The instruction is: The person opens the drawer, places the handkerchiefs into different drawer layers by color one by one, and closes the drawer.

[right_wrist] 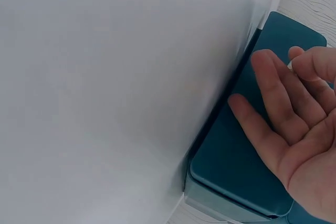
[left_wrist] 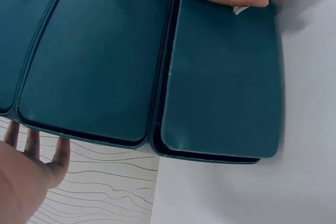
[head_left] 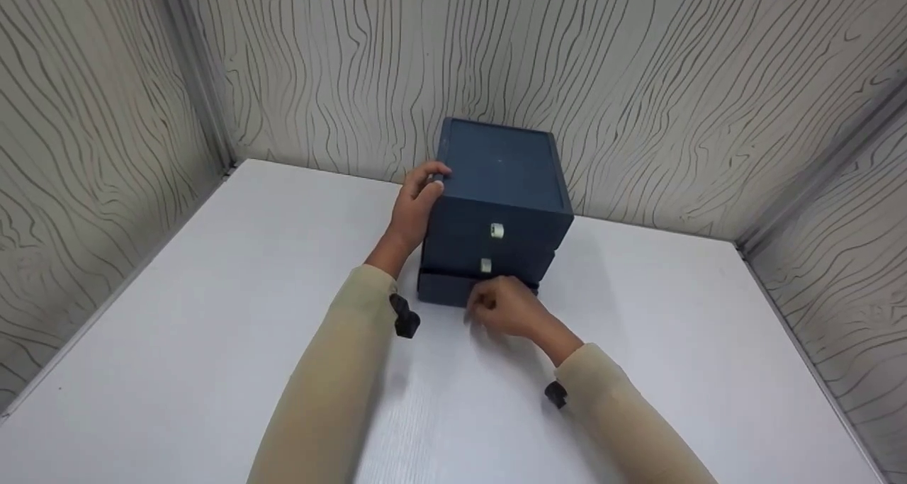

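Observation:
A dark blue cabinet (head_left: 503,165) with three stacked drawers stands on the white table. Its bottom drawer (left_wrist: 223,82) juts a little out of the body, while the upper two sit flush. At that drawer's front, my right hand (head_left: 506,305) pinches a small pale pull loop (right_wrist: 290,65) between thumb and forefinger; the other fingers are spread loosely. My left hand (head_left: 418,204) braces the cabinet's left side near the top, fingertips at the upper edge. The middle drawer (left_wrist: 94,72) and the top drawer (head_left: 460,222) each carry a similar pale loop. The inside of the bottom drawer is hidden.
The white table (head_left: 283,257) reaches back to a wall panel (head_left: 340,66) with a wood-grain pattern, close behind the cabinet. Similar panels flank both sides, with grey metal posts at the corners. Small black clips (head_left: 405,321) sit on the sleeves.

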Available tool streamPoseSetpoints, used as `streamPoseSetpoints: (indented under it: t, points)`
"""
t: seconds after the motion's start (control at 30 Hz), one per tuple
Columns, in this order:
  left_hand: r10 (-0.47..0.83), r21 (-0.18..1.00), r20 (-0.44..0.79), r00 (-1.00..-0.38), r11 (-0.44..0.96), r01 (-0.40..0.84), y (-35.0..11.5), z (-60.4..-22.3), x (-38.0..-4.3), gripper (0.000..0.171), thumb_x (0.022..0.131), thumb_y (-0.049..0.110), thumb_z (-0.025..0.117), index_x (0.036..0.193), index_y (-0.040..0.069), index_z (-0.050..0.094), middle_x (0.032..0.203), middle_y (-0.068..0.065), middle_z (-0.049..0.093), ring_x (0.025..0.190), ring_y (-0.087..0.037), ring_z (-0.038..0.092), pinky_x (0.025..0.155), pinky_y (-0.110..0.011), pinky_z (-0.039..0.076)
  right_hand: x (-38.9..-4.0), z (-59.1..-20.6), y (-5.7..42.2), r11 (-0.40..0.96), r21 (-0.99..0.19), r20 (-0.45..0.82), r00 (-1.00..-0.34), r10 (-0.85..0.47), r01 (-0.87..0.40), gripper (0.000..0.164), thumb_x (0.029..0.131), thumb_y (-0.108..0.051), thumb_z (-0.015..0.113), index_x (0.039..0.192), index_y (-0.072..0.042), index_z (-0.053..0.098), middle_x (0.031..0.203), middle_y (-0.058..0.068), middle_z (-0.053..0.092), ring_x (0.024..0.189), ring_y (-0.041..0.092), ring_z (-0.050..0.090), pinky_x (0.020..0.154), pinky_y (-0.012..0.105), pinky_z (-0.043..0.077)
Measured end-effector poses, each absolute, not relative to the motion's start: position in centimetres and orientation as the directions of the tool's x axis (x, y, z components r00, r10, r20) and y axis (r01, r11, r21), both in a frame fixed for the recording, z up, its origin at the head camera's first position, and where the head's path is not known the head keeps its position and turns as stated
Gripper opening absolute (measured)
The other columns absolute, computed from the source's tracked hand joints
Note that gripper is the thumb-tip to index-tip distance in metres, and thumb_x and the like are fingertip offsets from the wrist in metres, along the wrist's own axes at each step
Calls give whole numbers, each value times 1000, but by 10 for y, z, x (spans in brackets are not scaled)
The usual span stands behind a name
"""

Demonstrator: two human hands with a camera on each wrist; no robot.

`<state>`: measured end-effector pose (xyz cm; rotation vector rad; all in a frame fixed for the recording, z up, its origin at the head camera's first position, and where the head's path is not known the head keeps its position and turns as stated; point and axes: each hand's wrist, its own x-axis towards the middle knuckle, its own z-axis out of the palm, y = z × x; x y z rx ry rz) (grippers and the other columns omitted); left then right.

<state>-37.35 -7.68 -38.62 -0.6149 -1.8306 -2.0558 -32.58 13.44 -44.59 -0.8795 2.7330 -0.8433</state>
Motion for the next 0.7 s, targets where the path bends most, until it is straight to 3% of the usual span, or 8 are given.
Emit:
streamPoseSetpoints:
  t: [0.17, 0.7]
  points:
    - [58, 853, 515, -855, -130, 505, -76, -387, -374, 35, 94, 23, 42, 119, 2, 54, 144, -14, 34, 118, -20, 44, 95, -33, 37, -328, -448, 133, 687, -531, 41, -825, -563, -496, 14, 84, -8, 61, 85, -13, 73, 70, -5, 66, 55, 6, 55, 51, 26, 46]
    - [56, 854, 518, -854, -100, 511, -76, -387, -375, 34, 98, 16, 37, 123, -2, 52, 145, -17, 35, 132, -26, 37, 102, -38, 33, -332, -451, 130, 712, -508, 55, -843, -535, -485, 15, 89, -11, 60, 84, -17, 74, 74, -8, 66, 63, 7, 54, 60, 27, 46]
